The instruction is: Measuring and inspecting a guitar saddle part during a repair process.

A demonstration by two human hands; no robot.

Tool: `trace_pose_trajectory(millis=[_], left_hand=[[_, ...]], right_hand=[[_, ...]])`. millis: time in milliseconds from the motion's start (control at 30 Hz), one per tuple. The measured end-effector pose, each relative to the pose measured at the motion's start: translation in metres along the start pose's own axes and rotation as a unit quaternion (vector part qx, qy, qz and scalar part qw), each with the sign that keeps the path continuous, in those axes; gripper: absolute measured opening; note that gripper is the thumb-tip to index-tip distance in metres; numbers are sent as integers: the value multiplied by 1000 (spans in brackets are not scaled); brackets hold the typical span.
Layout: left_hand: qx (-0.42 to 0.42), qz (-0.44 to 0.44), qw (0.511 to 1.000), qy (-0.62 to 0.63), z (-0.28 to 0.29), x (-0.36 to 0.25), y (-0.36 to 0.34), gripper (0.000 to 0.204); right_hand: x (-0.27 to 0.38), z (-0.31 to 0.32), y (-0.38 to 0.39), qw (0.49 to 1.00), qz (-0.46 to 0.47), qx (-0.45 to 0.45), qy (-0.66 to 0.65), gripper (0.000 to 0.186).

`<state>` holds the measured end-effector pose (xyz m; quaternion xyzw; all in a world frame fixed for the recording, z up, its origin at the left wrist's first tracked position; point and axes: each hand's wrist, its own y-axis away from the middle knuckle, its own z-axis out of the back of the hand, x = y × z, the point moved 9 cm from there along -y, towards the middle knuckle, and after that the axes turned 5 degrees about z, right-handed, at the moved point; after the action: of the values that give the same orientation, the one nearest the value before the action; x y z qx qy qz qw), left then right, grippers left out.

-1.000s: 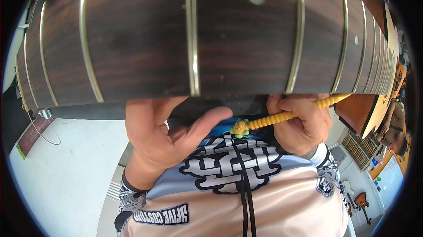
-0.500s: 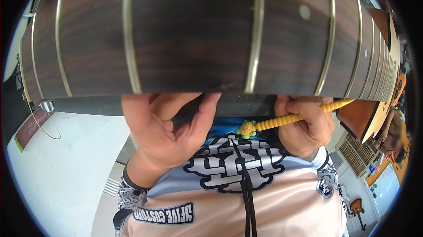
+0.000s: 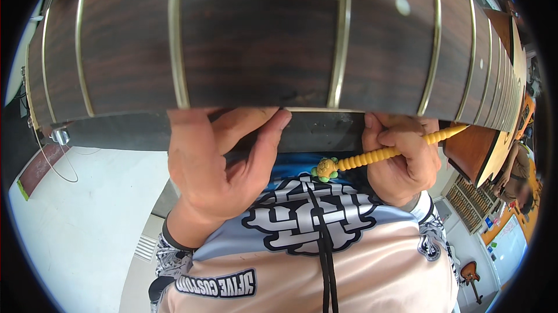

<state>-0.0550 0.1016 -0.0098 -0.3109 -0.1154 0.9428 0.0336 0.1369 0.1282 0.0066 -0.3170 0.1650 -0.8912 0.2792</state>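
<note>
A guitar neck (image 3: 256, 40) with a dark brown wooden fingerboard, metal frets and pale dot inlays fills the top of the view, very close. My left hand (image 3: 215, 159) holds its near edge, thumb tip against the wood; the other fingertips are hidden under the neck. My right hand (image 3: 404, 162) is closed around a yellow ridged stick (image 3: 369, 159), pen-like, with a pointed tip at the right and a small green-and-yellow turtle-like figure at its left end. The right fingers also meet the neck's near edge, and the tip lies close to that edge.
The guitar's orange-brown body (image 3: 479, 153) is at the right. Left of me is a white surface (image 3: 81, 214) with a small metal cylinder (image 3: 60, 136) near it. Another person (image 3: 517, 179) is far right, beside an orange bench. A guitar (image 3: 471, 278) stands lower right.
The neck's near edge has shifted slightly up and away from me, showing more of my fingers. My left hand has moved a little up and right; the right hand and stick barely differ.
</note>
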Motion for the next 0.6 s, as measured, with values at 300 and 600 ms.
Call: trace_pose_trajectory(millis=[300,600], left_hand=[[-37,36,997,61,-1,5,-1,69],[77,-129,983,-107,-10,-20,6,117]], right_hand=[[-3,3,3,1000,7,-14,-7,36],[-3,2,5,999,13,-31,-7,34]])
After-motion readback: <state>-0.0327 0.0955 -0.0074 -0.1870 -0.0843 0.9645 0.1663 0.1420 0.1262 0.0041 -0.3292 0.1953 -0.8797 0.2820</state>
